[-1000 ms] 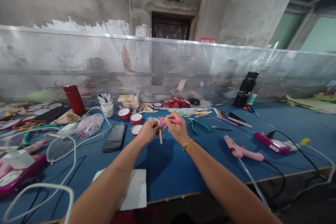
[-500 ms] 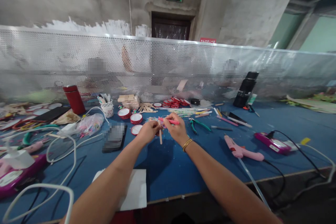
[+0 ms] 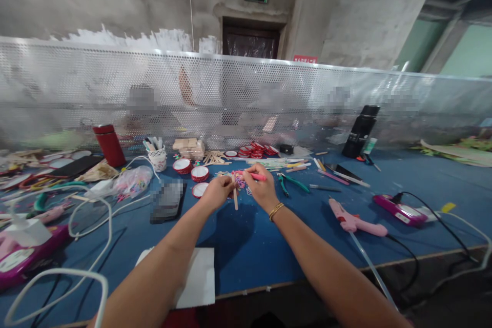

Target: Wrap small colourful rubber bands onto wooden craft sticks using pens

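Note:
My left hand [image 3: 220, 190] is closed, pinching a flat wooden craft stick [image 3: 236, 200] that points down toward me. In my right hand [image 3: 261, 184] is a pink marker pen [image 3: 257, 177], gripped as for writing, its tip close to the stick's upper part. Whether the tip touches the wood I cannot tell. Beneath and behind the hands lies a pile of small colourful rubber bands [image 3: 240, 180]. Round red-rimmed tins with white tops [image 3: 199, 173] stand just left of my hands. Green-handled pliers [image 3: 294, 183] lie to the right.
A pink glue gun [image 3: 355, 220] with a cord lies at right, near a purple power strip [image 3: 400, 210]. Left are a phone [image 3: 168, 202], white cables, a cup of pens [image 3: 157, 158] and a red flask [image 3: 109, 145]. A perforated metal screen [image 3: 238, 97] closes off the back.
My right hand and the pink marker have shifted slightly to the right. My left hand still holds the stick in nearly the same place.

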`<state>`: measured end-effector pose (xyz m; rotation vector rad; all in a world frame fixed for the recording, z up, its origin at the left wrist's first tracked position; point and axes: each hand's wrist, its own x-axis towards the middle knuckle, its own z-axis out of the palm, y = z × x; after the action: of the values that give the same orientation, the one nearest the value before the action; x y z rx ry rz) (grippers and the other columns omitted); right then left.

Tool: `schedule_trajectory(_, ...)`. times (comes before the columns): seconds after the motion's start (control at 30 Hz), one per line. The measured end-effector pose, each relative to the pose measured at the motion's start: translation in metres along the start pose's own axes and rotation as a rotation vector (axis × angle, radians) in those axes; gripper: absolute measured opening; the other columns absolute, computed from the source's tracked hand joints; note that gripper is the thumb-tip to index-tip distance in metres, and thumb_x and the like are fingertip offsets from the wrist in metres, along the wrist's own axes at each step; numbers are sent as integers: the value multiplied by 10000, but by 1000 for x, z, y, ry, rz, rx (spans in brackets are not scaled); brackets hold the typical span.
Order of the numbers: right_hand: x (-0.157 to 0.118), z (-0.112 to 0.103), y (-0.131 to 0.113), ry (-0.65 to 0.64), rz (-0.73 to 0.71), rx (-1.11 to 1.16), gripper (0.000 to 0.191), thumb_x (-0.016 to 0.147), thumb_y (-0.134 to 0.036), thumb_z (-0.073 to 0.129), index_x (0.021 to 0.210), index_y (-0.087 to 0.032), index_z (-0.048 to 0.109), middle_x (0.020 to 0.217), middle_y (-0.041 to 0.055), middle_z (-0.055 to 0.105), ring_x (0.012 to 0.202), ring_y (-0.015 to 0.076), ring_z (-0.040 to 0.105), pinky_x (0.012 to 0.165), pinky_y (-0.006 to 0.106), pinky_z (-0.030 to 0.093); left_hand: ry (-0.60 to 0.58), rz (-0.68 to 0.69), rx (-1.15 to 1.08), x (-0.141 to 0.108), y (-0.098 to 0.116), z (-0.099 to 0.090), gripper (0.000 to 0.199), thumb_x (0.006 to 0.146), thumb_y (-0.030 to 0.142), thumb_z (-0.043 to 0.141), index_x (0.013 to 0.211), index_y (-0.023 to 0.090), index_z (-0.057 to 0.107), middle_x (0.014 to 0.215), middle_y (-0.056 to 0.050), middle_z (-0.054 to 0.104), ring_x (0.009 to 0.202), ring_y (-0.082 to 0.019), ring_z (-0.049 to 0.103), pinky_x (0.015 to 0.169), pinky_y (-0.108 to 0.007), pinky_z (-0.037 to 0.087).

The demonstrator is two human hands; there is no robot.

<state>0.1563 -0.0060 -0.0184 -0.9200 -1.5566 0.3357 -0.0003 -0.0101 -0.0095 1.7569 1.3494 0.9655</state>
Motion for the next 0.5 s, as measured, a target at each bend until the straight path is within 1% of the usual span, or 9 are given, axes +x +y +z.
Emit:
schedule_trajectory(0.13,0,0,-1,-30,-15,12,167,834,-343,550,732,-212,562,688,-4,629,662,152,580,666,270,434,-6,11,-15,0,-1,0,315,761,456,573,628,172,536,621,-10,641,545,-111,547,503,-213,372)
schedule_trajectory(0.3,0,0,0,1,16,11,150,829,-340,553,758,-209,565,698,-2,635,661,153,583,665,272,436,-10,14,-17,1,-3,0,291,767,433,563,653,165,556,657,-25,663,563,-116,560,502,-210,370)
schedule_trajectory(0.5,0,0,-2,-31,14,27,157,824,-340,554,732,-213,561,683,-3,633,661,155,587,673,276,442,-5,23,-38,0,0,0,292,783,419,563,633,168,546,622,-10,647,542,-106,545,505,-207,380)
